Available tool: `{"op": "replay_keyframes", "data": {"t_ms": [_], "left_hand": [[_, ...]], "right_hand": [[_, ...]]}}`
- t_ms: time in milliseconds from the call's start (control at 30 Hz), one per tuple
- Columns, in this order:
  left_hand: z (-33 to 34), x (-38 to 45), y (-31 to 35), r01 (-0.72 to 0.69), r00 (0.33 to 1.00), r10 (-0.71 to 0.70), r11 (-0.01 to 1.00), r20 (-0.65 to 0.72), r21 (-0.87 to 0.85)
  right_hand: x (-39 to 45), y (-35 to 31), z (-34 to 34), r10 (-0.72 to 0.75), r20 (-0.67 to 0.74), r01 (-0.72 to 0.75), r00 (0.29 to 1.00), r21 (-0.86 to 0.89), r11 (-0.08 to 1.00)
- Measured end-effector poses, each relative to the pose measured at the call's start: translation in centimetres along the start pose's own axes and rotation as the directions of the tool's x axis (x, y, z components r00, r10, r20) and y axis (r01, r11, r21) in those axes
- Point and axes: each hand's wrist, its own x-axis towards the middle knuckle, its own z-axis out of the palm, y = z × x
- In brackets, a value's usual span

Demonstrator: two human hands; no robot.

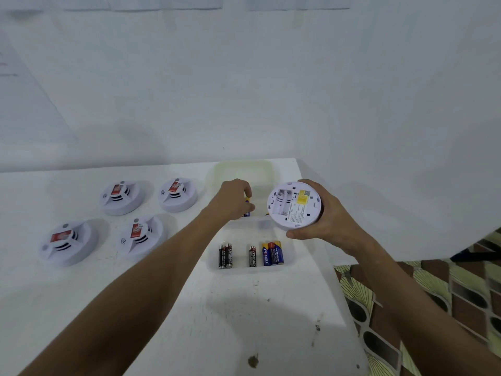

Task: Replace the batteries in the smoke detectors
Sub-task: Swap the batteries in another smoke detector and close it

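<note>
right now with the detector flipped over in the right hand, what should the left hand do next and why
Probably lift the battery that the left hand pinches over the far tray and carry it to the smoke detector held in the right hand. Its back faces up and the battery bay looks empty.

We've got four detectors (116, 221) on the table's (162, 321) left, two trays right: batteries (250, 255) in the near tray (288, 256), far tray (244, 169) behind.
</note>
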Motion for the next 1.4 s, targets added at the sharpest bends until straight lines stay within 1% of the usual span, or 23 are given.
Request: {"op": "replay_keyframes", "data": {"t_ms": [100, 167, 300, 333, 367, 467, 567, 700, 867, 1000, 1100, 1167, 1300, 1400], "left_hand": [[0.1, 0.1, -0.3, 0.005, 1.000, -0.004, 0.999, -0.018, 0.032], [-0.2, -0.4, -0.5, -0.011, 0.999, 0.014, 0.996, -0.037, 0.092], [-1.4, -3.3, -0.4, -0.103, 0.986, 0.125, 0.978, -0.111, 0.183], [-1.7, -4.3, -0.3, -0.118, 0.986, 0.138, 0.975, -0.096, 0.189], [-1.8, -5.3, -0.2, -0.125, 0.989, 0.137, 0.973, -0.052, 0.195], [-1.4, -7.1, -0.2, -0.148, 0.982, 0.112, 0.955, 0.150, 0.258], [-0.4, -7.4, -0.5, -0.182, 0.953, 0.101, 0.944, 0.284, 0.274], [1.0, -7.2, -0.6, -0.210, 0.930, 0.095, 0.930, 0.354, 0.303], [1.9, -7.2, -0.7, -0.221, 0.921, 0.088, 0.921, 0.380, 0.322], [2.1, -7.4, -0.5, -0.149, 0.941, 0.063, 0.959, 0.333, 0.239], [1.9, -7.7, -0.4, -0.068, 0.963, 0.044, 0.994, 0.266, 0.081], [1.4, -7.9, -0.3, -0.044, 0.976, 0.041, 0.999, 0.214, 0.010], [-0.3, -8.6, 0.4, -0.042, 0.994, 0.055, 0.990, 0.095, -0.133], [-1.9, -9.5, 1.7, -0.108, 0.994, 0.099, 0.956, -0.047, -0.273]], "right_hand": [[-0.1, 0.1, 0.0, -0.003, 0.013, 0.003, 1.000, -0.004, 1.000], [-0.3, 0.1, 0.0, -0.002, 0.019, 0.002, 1.000, -0.004, 1.000], [-0.9, 0.2, 0.1, 0.002, 0.029, -0.002, 1.000, 0.004, 1.000], [-1.1, 0.2, 0.2, 0.002, 0.033, -0.002, 0.999, 0.009, 1.000], [-1.3, 0.2, 0.2, 0.003, 0.039, -0.003, 0.999, 0.013, 1.000], [-1.9, 0.2, 0.4, 0.000, 0.058, -0.001, 0.998, 0.025, 1.000], [-2.6, 0.3, 0.5, -0.007, 0.064, 0.005, 0.998, 0.032, 0.999], [-3.7, 0.4, 0.7, -0.005, 0.072, 0.001, 0.997, 0.055, 0.998], [-5.1, 0.5, 0.3, -0.004, 0.063, 0.000, 0.998, 0.049, 0.999], [-6.0, 0.6, 0.0, 0.007, 0.038, -0.010, 0.999, 0.061, 0.998], [-6.5, 0.5, -0.1, 0.006, 0.032, -0.009, 0.999, 0.072, 0.997], [-6.6, 0.5, 0.0, 0.008, 0.033, -0.010, 0.999, 0.077, 0.997], [-6.5, 0.3, 0.5, -0.003, 0.046, -0.001, 0.999, 0.082, 0.997], [-6.2, 0.0, 0.8, -0.022, 0.065, 0.016, 0.998, 0.091, 0.996]]}}
